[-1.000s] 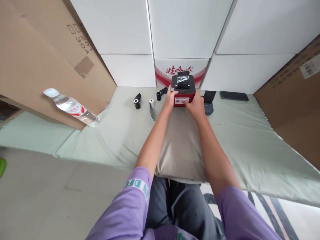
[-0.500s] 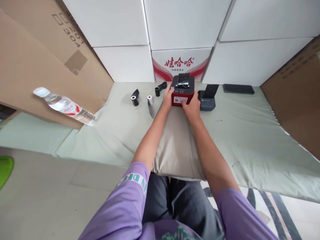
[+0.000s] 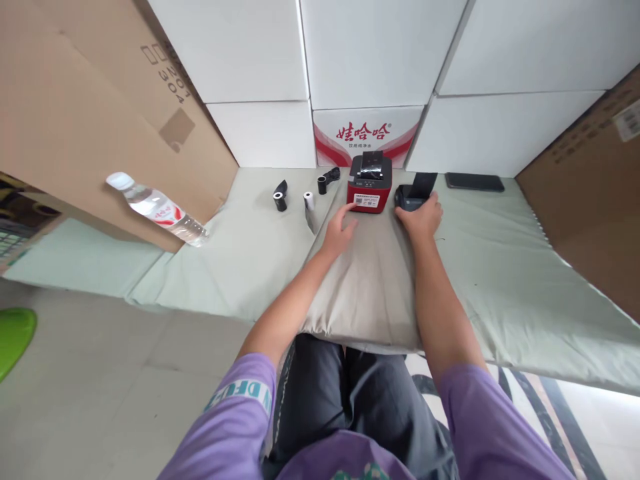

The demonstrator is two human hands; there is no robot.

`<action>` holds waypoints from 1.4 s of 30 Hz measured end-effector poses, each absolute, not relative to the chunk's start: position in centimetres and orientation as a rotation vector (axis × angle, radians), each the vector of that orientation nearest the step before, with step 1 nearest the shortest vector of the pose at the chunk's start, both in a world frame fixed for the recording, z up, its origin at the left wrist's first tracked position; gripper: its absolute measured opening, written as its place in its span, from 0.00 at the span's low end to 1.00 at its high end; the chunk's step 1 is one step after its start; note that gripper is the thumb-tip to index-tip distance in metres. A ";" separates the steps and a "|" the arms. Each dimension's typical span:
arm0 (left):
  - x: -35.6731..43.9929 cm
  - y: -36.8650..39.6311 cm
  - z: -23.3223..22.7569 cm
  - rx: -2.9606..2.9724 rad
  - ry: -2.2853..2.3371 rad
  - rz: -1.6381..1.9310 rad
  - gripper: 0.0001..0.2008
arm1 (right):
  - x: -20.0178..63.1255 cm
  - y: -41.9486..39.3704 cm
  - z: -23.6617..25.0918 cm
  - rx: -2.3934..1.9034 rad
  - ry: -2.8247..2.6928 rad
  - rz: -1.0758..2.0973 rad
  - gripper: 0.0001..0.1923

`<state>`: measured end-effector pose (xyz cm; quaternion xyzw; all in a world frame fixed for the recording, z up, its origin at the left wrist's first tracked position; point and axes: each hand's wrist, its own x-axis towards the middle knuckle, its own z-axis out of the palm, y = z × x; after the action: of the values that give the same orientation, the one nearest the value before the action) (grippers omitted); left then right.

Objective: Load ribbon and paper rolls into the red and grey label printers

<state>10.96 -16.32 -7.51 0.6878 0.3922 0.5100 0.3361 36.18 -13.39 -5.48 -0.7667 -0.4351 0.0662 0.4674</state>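
A red and black receipt printer [image 3: 369, 193] stands on the cloth-covered surface, a strip of black paper [image 3: 372, 164] curling up from its top. My left hand [image 3: 340, 232] is in front of its left side, fingers apart and holding nothing; a fingertip is close to the white label, and I cannot tell whether it touches. To the right, my right hand [image 3: 423, 217] is wrapped round a small dark portable printer [image 3: 406, 198]. Black paper [image 3: 423, 185] sticks up out of that one as well. My fingers cover its right side.
Paper rolls, two black [image 3: 281, 203] and one white [image 3: 309, 200], stand at left near a coiled black cable [image 3: 331, 175]. A phone [image 3: 475, 182] lies back right. A water bottle [image 3: 160, 210] leans by a cardboard box [image 3: 100, 113]. White boxes [image 3: 370, 53] wall the back.
Both hands have come off the red printer. My left hand has drawn back toward me and opened, while my right hand has moved right and taken hold of the small dark portable printer.
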 end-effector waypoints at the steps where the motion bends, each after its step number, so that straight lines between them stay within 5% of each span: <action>1: 11.0 -15.9 -7.5 1.760 1.056 1.319 0.26 | 36.1 -14.0 -5.2 -1.865 -1.042 0.155 0.51; 11: 12.0 -15.6 -7.4 1.634 0.927 1.223 0.23 | 28.4 -23.6 -4.6 -1.697 -1.151 0.142 0.54; 26: 11.5 -16.6 -4.9 1.972 1.556 0.635 0.29 | 24.4 -24.4 -8.0 -1.684 -1.380 0.295 0.66; 36: 11.5 -17.0 -4.4 2.133 1.758 0.241 0.32 | 26.6 -22.0 -9.4 -1.227 -0.964 0.793 0.41; 42: 11.6 -17.3 -4.5 2.147 1.766 0.191 0.33 | 28.5 -18.1 -10.5 -1.043 -0.730 1.030 0.37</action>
<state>11.63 -17.32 -4.52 0.7584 0.6238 0.0676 0.1764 28.55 -18.11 -10.50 -0.4651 -0.3255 0.4592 0.6833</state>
